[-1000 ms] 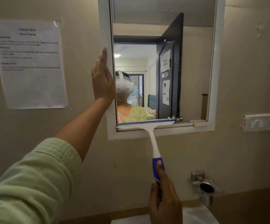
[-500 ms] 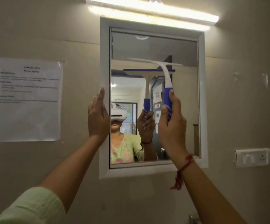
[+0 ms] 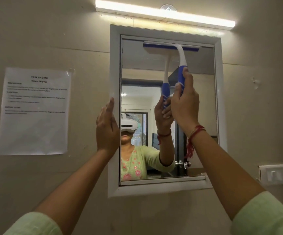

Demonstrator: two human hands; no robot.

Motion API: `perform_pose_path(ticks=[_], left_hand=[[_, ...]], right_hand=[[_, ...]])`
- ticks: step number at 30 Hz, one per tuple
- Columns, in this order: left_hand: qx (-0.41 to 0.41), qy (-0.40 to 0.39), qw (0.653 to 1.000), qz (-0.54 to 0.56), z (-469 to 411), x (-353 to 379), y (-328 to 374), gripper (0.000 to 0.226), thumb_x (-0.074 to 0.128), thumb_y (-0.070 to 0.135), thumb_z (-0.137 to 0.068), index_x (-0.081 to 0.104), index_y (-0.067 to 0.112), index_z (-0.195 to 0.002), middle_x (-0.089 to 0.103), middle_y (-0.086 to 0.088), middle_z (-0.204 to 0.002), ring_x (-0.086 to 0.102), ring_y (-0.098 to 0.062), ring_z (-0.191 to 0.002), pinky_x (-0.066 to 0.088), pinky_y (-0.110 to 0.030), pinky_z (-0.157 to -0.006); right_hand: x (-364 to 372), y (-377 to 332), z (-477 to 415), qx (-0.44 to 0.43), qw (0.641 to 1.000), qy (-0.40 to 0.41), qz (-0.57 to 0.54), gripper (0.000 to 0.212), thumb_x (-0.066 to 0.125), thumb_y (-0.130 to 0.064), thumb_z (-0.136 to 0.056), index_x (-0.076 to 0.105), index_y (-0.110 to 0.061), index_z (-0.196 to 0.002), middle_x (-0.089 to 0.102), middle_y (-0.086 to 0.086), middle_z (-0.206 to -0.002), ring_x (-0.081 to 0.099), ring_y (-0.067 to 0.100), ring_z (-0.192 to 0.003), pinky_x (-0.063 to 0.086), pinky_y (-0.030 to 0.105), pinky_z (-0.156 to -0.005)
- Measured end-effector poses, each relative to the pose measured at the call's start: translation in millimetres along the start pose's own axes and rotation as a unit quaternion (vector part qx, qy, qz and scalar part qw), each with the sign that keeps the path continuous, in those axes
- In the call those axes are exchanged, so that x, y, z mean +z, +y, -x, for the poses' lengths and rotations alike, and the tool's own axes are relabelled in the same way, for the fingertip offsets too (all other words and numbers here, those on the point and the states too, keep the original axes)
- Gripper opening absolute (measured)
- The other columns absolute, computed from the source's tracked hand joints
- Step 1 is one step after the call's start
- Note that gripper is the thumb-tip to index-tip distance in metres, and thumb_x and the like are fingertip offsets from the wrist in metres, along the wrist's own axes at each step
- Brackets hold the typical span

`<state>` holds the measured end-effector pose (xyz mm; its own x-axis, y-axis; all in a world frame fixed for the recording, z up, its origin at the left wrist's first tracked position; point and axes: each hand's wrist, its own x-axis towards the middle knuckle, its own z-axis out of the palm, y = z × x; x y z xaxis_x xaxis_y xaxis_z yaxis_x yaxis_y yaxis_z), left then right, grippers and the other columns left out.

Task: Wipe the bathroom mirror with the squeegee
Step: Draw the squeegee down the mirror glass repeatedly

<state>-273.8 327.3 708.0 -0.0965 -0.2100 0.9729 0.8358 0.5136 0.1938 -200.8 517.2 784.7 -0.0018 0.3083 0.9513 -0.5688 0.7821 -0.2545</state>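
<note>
Right hand [image 3: 184, 106]: clenched around the blue grip of the squeegee [image 3: 179, 63], thumb laid up along the handle; a red thread sat at the wrist.
Left hand [image 3: 107, 128]: held nothing; it lay flat and loose-fingered against the left side of the mirror's white frame [image 3: 115, 65], steadying it as far as I could judge.
Squeegee handle: rose almost straight up from the right hand, curving slightly leftward to the head.
Blade [image 3: 172, 47]: ran horizontally, its long axis across the mirror [image 3: 200, 102], just under the top edge of the glass and over the right-hand part; it appeared to be touching the glass, meeting its own reflection.
Relation that mattered: the blade lay above the gripping hand, with nearly all of the glass below it.
Likely next move: a straight pull downward by the right hand, blade kept level.
Risk: the left strip of glass beside the frame lay outside the blade's span.
Surroundings: lit tube lamp [image 3: 164, 13] above, printed sheet [image 3: 34, 111] on the wall to the left.
</note>
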Motion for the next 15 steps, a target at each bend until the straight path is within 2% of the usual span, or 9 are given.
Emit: perform_pose_path(ticks=[7, 13, 15], left_hand=[[0.004, 0.002, 1.000, 0.010, 0.2, 0.6, -1.5, 0.044, 0.033, 0.004, -0.098, 0.032, 0.014, -0.141, 0.044, -0.005, -0.142, 0.035, -0.027, -0.135, 0.025, -0.029, -0.110], [0.003, -0.001, 1.000, 0.009, 0.4, 0.4, -0.5, 0.044, 0.033, 0.005, -0.098, 0.031, 0.013, -0.142, 0.043, -0.008, -0.143, 0.035, -0.029, -0.135, 0.029, -0.037, -0.111], [0.004, -0.003, 1.000, 0.008, 0.6, 0.5, 0.6, 0.044, 0.032, 0.005, -0.098, 0.031, 0.012, -0.141, 0.042, -0.008, -0.144, 0.035, -0.029, -0.135, 0.028, -0.037, -0.112]], right_hand=[[-0.1, -0.4, -7.5, -0.004, 1.000, -0.002, 0.009, 0.043, 0.035, -0.025, -0.099, 0.026, -0.022, -0.142, 0.060, 0.008, -0.094, 0.061, 0.017, -0.069, 0.054, 0.026, -0.060], [-5.0, 0.1, -5.5, -0.010, 1.000, -0.003, 0.010, 0.044, 0.036, -0.024, -0.099, 0.026, -0.020, -0.142, 0.061, 0.008, -0.092, 0.061, 0.018, -0.070, 0.056, 0.032, -0.065], [-7.5, 3.0, 1.1, -0.005, 1.000, -0.013, 0.012, 0.045, 0.035, -0.024, -0.099, 0.024, -0.021, -0.143, 0.061, 0.009, -0.090, 0.062, 0.018, -0.067, 0.056, 0.028, -0.063]])
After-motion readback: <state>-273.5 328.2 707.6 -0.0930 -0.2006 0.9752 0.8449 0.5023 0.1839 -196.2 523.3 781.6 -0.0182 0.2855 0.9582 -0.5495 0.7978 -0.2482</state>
